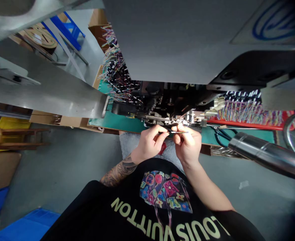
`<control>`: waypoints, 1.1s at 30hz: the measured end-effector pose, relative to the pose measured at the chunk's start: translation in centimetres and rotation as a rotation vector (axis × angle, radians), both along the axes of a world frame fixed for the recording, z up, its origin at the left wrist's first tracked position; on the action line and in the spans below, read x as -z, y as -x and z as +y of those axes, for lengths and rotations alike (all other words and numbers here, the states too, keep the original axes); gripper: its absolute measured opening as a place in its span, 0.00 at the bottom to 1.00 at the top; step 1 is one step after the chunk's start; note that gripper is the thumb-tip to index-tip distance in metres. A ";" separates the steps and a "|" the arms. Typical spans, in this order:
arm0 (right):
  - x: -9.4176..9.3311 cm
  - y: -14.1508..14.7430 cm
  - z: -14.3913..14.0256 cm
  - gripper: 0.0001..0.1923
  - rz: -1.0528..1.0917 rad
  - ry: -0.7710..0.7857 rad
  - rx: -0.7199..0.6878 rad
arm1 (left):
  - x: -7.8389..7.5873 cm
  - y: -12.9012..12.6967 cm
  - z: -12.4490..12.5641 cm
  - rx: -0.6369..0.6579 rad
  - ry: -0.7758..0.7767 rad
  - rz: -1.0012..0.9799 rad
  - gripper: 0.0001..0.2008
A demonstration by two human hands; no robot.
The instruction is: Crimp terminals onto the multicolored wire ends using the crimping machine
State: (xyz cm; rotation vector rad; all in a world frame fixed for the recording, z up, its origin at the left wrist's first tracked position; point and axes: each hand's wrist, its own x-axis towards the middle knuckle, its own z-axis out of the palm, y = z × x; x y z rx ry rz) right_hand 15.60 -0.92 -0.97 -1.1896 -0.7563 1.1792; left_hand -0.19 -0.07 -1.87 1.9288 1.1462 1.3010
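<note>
My left hand (150, 142) and my right hand (187, 144) meet just in front of a dark machine head (167, 103) on a green bench top (122, 122). Both pinch a thin wire piece (179, 132) between thumb and fingertips, held level. The wire's tip points right, just below the machine's metal tooling (190, 118). My forearms reach up from a black printed shirt at the bottom of the view.
Bundles of coloured wires with black connectors hang at the left (117, 73) and lie on a red tray (250, 117) at the right. A large grey machine cover (177, 40) fills the top. A shiny metal tube (268, 154) crosses at the right. Blue bins (24, 227) sit on the floor.
</note>
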 end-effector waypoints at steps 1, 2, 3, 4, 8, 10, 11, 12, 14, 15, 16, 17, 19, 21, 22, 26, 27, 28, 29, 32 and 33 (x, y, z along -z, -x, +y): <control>0.0 0.1 0.0 0.18 -0.017 0.001 0.004 | 0.0 -0.1 0.0 -0.020 -0.046 0.025 0.06; 0.0 0.2 0.1 0.19 -0.029 0.002 0.007 | 0.1 -0.1 0.0 -0.036 -0.082 0.044 0.06; 0.0 0.2 0.1 0.18 -0.034 0.005 0.010 | 0.1 -0.2 0.0 -0.049 -0.111 0.056 0.06; -0.1 0.3 0.2 0.18 -0.032 0.007 0.016 | 0.1 -0.2 0.0 -0.058 -0.134 0.063 0.05; -0.2 0.4 0.2 0.15 -0.009 0.015 0.038 | 0.2 -0.2 0.1 -0.077 -0.187 0.072 0.05; -0.1 0.5 0.2 0.15 -0.002 0.012 0.030 | 0.3 -0.2 0.1 -0.073 -0.189 0.071 0.05; -0.1 0.5 0.1 0.14 0.000 0.008 0.024 | 0.3 -0.1 0.1 -0.069 -0.182 0.064 0.05; 0.0 0.5 0.1 0.14 0.003 0.002 0.020 | 0.2 -0.1 0.1 -0.063 -0.163 0.052 0.05; 0.2 0.5 0.1 0.12 0.018 -0.014 0.017 | 0.1 0.0 0.1 -0.031 -0.067 -0.001 0.06; 0.2 0.5 0.1 0.12 0.032 -0.019 0.020 | 0.0 0.0 0.1 -0.002 0.011 -0.042 0.06; 0.3 0.5 0.0 0.11 0.047 -0.020 0.023 | -0.1 0.1 0.1 0.037 0.105 -0.091 0.06; 0.3 0.5 0.0 0.11 0.059 -0.017 0.027 | -0.2 0.2 0.1 0.081 0.208 -0.147 0.06; 0.4 0.3 -0.1 0.11 0.070 -0.003 0.031 | -0.3 0.5 0.2 0.174 0.408 -0.259 0.08; 0.3 0.1 -0.3 0.11 0.065 0.002 0.017 | -0.3 0.7 0.3 0.253 0.560 -0.340 0.10; 0.3 0.0 -0.3 0.12 0.065 -0.001 0.010 | -0.4 0.8 0.3 0.285 0.609 -0.365 0.11; 0.0 -0.1 -0.2 0.13 0.095 0.002 0.028 | -0.6 0.7 0.3 0.283 0.597 -0.349 0.11; -0.1 0.0 -0.2 0.13 0.102 0.007 0.042 | -0.7 0.6 0.3 0.242 0.544 -0.316 0.09; -0.2 0.0 -0.1 0.14 0.105 0.012 0.056 | -0.8 0.4 0.2 0.193 0.477 -0.273 0.08; -0.3 0.1 0.0 0.15 0.105 0.017 0.070 | -0.9 0.3 0.1 0.144 0.402 -0.227 0.07; -0.6 0.3 0.2 0.15 0.109 0.033 0.098 | -0.9 -0.1 -0.1 0.044 0.186 -0.108 0.06; -0.7 0.4 0.2 0.15 0.116 0.040 0.100 | -0.8 -0.2 -0.1 0.024 0.128 -0.083 0.06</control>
